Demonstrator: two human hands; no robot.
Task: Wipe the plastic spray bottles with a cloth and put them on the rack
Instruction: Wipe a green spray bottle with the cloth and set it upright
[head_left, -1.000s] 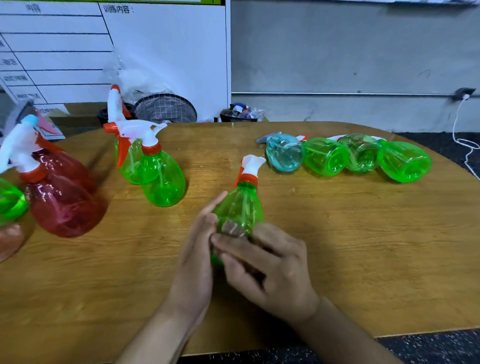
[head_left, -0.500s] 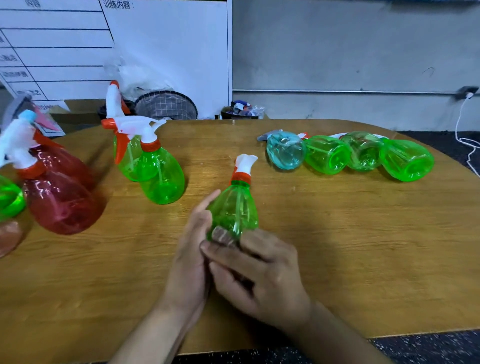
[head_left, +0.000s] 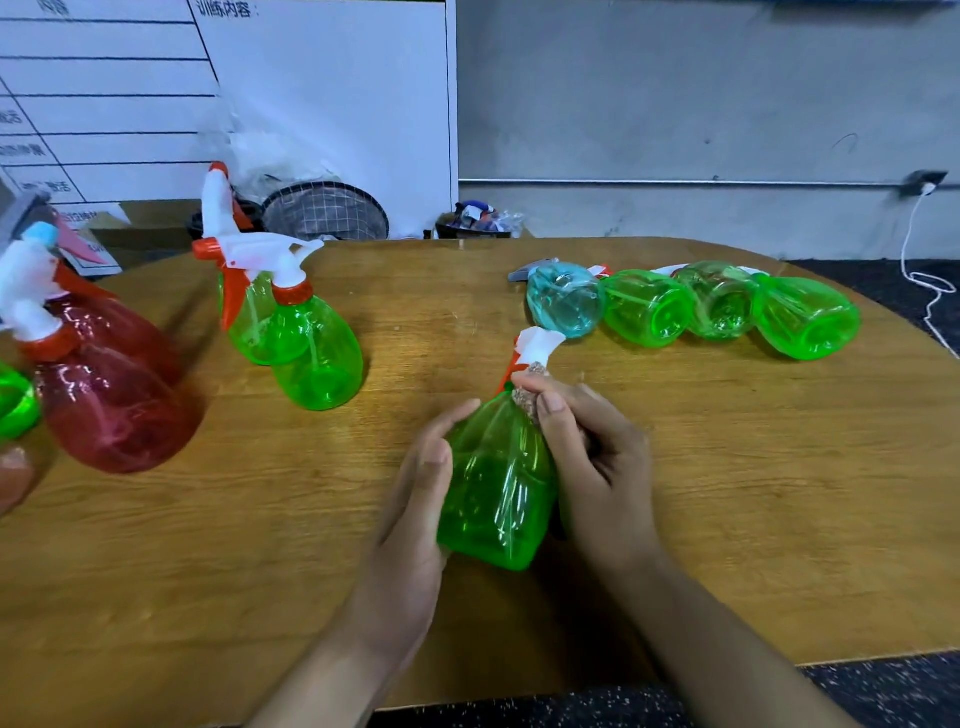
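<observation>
Your right hand (head_left: 597, 462) has its thumb and fingers pinched around a small cloth (head_left: 527, 402), pressed on the neck of the green bottle (head_left: 498, 488). Your left hand (head_left: 415, 514) cups that bottle's side, fingers curled around it, just above the table (head_left: 727, 493), nozzle pointing to 1 o'clock. At 2 o'clock, four bottles (head_left: 691, 309) lie in a row. At 10 o'clock, more green bottles (head_left: 311, 348) and red bottles (head_left: 104, 395) stand.

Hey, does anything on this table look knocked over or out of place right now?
Four bottles lie on their sides in a row at the far right: one teal bottle and three green bottles. The red and green ones on the left stand upright. No spill shows.
</observation>
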